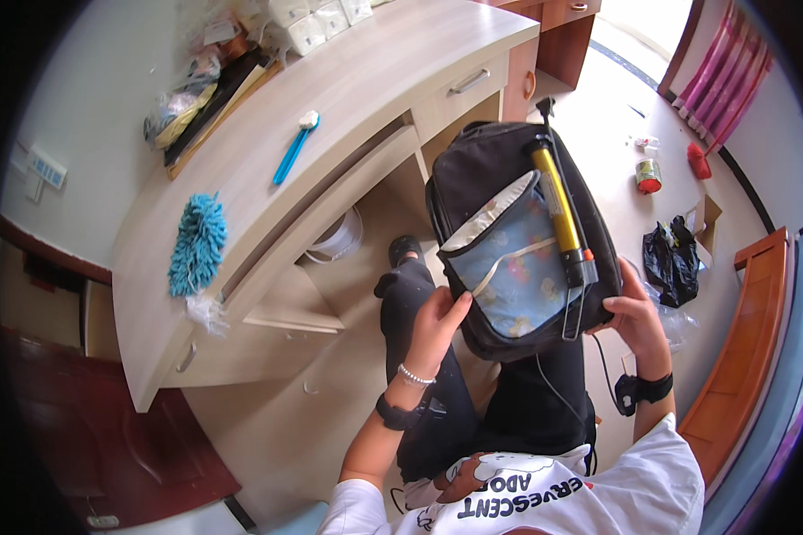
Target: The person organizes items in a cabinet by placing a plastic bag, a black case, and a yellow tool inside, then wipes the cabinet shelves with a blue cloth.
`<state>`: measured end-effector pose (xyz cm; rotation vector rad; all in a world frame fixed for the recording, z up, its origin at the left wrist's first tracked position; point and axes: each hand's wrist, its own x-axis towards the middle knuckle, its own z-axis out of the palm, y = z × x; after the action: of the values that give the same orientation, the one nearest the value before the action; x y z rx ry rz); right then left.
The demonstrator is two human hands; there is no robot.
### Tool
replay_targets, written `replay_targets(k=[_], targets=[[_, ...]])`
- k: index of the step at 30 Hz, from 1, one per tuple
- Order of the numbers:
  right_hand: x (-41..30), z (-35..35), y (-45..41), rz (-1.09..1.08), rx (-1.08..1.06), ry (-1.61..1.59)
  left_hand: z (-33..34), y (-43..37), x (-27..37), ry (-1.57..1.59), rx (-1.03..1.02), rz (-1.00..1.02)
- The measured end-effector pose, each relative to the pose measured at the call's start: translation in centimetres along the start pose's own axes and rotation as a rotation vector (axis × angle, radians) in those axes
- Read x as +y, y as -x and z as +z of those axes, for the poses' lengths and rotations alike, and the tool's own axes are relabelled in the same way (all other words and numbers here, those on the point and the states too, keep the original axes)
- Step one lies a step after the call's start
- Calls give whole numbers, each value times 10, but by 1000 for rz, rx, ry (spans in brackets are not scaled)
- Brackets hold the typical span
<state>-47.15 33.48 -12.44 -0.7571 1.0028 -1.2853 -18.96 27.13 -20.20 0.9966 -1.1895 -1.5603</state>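
Note:
A black backpack [472,157] is held up over my lap, clear of the desk. My left hand [438,324] grips its lower left edge, thumb on top. Across from it, my right hand [636,311] holds the lower right corner. Blue floral fabric [515,267] covers part of the bag's front, crossed by a cream strap [508,263]. A yellow-barrelled hand pump [557,200] with a black hose and a wire foot loop lies along the bag's right side. How the pump is fastened, if at all, is not visible.
On the pale desk [375,87] at left lie a blue brush [296,155], a blue chenille duster [199,244] and tissue packs [308,33]. A white bucket [338,237] stands beneath. A can [648,176], black plastic bag [671,261] and wooden bed frame [736,361] are at right.

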Motion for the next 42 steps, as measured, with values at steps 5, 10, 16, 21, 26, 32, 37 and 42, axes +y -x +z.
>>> replay_targets(k=[5, 10, 16, 21, 26, 32, 37, 42], targets=[[36, -18, -22, -123, 5, -45, -26, -25, -28, 101, -131, -32], [67, -61, -52, -60, -11, -93, -71, -10, -41, -59, -192, -40], [98, -108, -126, 43, -29, -82, -146, 27, -63, -237, 291, -16], [112, -132, -209, 233, -65, -16, -148, 19, -100, -354, 623, 133], [136, -153, -277, 367, -69, 49, -124, -3, -103, -616, 712, 145], [142, -172, -355, 396, -34, 167, -128, -12, -100, -629, 702, 116], [155, -192, -414, 392, -67, 142, -131, -15, -101, -649, 727, 72], [188, -197, -478, 381, -110, 126, -121, -26, -94, -781, 772, 40]])
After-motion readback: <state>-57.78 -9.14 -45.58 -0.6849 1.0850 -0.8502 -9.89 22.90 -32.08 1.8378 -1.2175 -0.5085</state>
